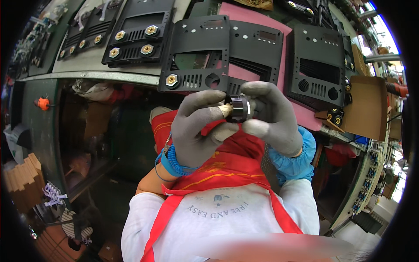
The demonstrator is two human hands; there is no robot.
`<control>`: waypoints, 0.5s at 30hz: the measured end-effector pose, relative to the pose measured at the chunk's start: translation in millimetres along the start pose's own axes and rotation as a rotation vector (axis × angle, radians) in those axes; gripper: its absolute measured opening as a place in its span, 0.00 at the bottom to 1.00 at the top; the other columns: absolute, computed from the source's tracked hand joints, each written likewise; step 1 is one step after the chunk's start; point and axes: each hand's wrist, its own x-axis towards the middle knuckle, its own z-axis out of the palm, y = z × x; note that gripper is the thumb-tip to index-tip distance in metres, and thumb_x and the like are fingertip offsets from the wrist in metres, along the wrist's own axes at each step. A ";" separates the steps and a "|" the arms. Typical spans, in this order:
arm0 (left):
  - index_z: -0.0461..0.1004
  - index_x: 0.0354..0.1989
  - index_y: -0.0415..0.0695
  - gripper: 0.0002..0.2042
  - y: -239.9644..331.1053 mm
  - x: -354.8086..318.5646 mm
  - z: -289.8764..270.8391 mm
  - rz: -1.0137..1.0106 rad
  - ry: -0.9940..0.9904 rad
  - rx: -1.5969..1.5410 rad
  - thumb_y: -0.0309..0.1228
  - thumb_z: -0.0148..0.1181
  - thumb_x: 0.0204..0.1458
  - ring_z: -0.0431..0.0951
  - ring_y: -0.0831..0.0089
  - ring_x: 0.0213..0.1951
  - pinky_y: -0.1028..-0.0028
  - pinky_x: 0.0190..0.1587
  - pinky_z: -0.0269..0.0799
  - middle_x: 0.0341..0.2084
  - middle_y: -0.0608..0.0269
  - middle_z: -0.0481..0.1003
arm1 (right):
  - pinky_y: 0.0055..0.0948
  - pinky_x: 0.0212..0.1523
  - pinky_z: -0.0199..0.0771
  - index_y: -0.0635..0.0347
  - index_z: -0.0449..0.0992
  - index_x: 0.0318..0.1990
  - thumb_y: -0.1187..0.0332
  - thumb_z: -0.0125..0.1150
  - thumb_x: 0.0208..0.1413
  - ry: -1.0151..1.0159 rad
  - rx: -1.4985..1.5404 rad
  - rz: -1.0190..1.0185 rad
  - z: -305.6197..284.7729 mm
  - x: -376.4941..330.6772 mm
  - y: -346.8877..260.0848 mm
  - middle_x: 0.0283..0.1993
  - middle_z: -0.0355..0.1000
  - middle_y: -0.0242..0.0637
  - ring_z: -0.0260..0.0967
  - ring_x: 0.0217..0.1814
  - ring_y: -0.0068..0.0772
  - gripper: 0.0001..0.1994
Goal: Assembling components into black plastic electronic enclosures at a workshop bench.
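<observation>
Looks like an assembly workshop. Shows as much in matching black panels (198, 35) ranged along a metal-edged bench (131, 77) and fitted in places with brass-centred connectors (172, 80). Points the same way in the pink mat (253, 15) beneath some panels, the open carton (369, 105) to the right and the rows of small parts (371, 177) down that side. Includes work dress, too: grey gloves (283, 120), a coiled blue wrist strap (173, 160), a sleeve cover (294, 153) and a red apron (238, 168).

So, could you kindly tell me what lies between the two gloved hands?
In the head view, a black cylindrical part lies between the left hand and the right hand, with fingers of both around it.
</observation>
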 end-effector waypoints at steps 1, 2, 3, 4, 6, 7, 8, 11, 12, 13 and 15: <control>0.73 0.46 0.40 0.19 -3.2 -5.5 -0.6 -0.062 0.017 -0.116 0.28 0.70 0.46 0.77 0.63 0.46 0.71 0.47 0.76 0.51 0.50 0.69 | 0.24 0.49 0.71 0.64 0.66 0.55 0.82 0.65 0.46 0.016 -0.016 -0.040 0.1 -0.5 3.9 0.48 0.68 0.34 0.67 0.48 0.21 0.26; 0.73 0.46 0.40 0.19 -4.7 -10.7 0.4 -0.067 0.028 -0.106 0.28 0.70 0.46 0.77 0.63 0.46 0.71 0.47 0.76 0.51 0.50 0.69 | 0.25 0.48 0.72 0.64 0.67 0.53 0.82 0.66 0.45 0.033 -0.032 -0.081 2.1 -0.7 7.1 0.47 0.68 0.36 0.69 0.47 0.24 0.25; 0.72 0.47 0.40 0.18 -4.4 -15.1 4.0 -0.217 0.080 -0.359 0.25 0.68 0.47 0.77 0.64 0.47 0.71 0.48 0.76 0.51 0.51 0.70 | 0.25 0.48 0.72 0.64 0.67 0.53 0.82 0.66 0.45 0.021 -0.028 -0.076 5.1 0.2 9.7 0.47 0.68 0.36 0.69 0.47 0.24 0.25; 0.71 0.48 0.40 0.17 -2.1 -17.3 6.9 -0.365 0.135 -0.613 0.22 0.66 0.49 0.76 0.66 0.48 0.71 0.49 0.75 0.52 0.52 0.70 | 0.27 0.46 0.73 0.63 0.68 0.52 0.83 0.66 0.44 0.078 -0.435 -0.320 9.5 1.6 12.5 0.46 0.69 0.38 0.70 0.45 0.29 0.25; 0.70 0.51 0.40 0.19 3.8 -20.9 4.3 -0.455 0.182 -0.762 0.14 0.59 0.50 0.75 0.68 0.50 0.72 0.52 0.74 0.49 0.55 0.72 | 0.30 0.39 0.74 0.61 0.72 0.48 0.82 0.65 0.40 0.149 -0.937 -0.692 18.1 6.4 14.4 0.43 0.68 0.42 0.71 0.40 0.40 0.23; 0.69 0.51 0.40 0.19 2.9 -25.6 -1.4 -0.600 0.140 -0.805 0.13 0.56 0.50 0.74 0.68 0.51 0.72 0.52 0.73 0.49 0.56 0.72 | 0.30 0.38 0.72 0.59 0.73 0.48 0.82 0.65 0.39 0.085 -1.035 -0.734 16.2 7.5 15.9 0.43 0.68 0.40 0.71 0.39 0.39 0.23; 0.69 0.52 0.40 0.20 2.1 -28.2 -8.3 -0.744 0.097 -0.845 0.12 0.54 0.49 0.74 0.68 0.51 0.72 0.53 0.73 0.48 0.57 0.73 | 0.30 0.36 0.71 0.57 0.75 0.47 0.81 0.65 0.38 0.019 -1.132 -0.776 13.2 8.3 17.0 0.43 0.68 0.38 0.70 0.38 0.37 0.23; 0.70 0.48 0.37 0.12 4.4 -18.1 -27.1 -0.949 0.062 -1.212 0.21 0.55 0.55 0.75 0.69 0.49 0.66 0.55 0.72 0.47 0.56 0.73 | 0.34 0.39 0.69 0.53 0.76 0.45 0.72 0.68 0.34 -0.137 -1.263 -0.896 7.4 15.7 14.7 0.43 0.69 0.35 0.69 0.39 0.37 0.23; 0.70 0.46 0.37 0.10 4.9 -18.3 -27.8 -0.977 0.074 -1.312 0.22 0.55 0.56 0.75 0.69 0.49 0.65 0.56 0.72 0.47 0.55 0.73 | 0.35 0.39 0.69 0.54 0.76 0.46 0.71 0.69 0.34 -0.176 -1.260 -0.896 8.4 16.3 14.3 0.44 0.69 0.36 0.70 0.39 0.37 0.24; 0.70 0.46 0.37 0.10 2.5 -21.5 -25.8 -0.971 0.082 -1.303 0.22 0.55 0.56 0.75 0.69 0.49 0.65 0.56 0.72 0.47 0.55 0.73 | 0.35 0.39 0.69 0.54 0.76 0.46 0.71 0.69 0.34 -0.182 -1.252 -0.905 11.9 17.4 12.1 0.44 0.69 0.36 0.70 0.39 0.37 0.24; 0.71 0.42 0.39 0.08 -8.4 -31.9 -16.6 -0.948 0.118 -1.347 0.22 0.58 0.54 0.74 0.69 0.50 0.65 0.57 0.70 0.48 0.56 0.72 | 0.36 0.39 0.69 0.55 0.75 0.47 0.67 0.71 0.37 -0.158 -1.054 -0.732 19.4 17.0 5.3 0.44 0.70 0.37 0.70 0.41 0.38 0.25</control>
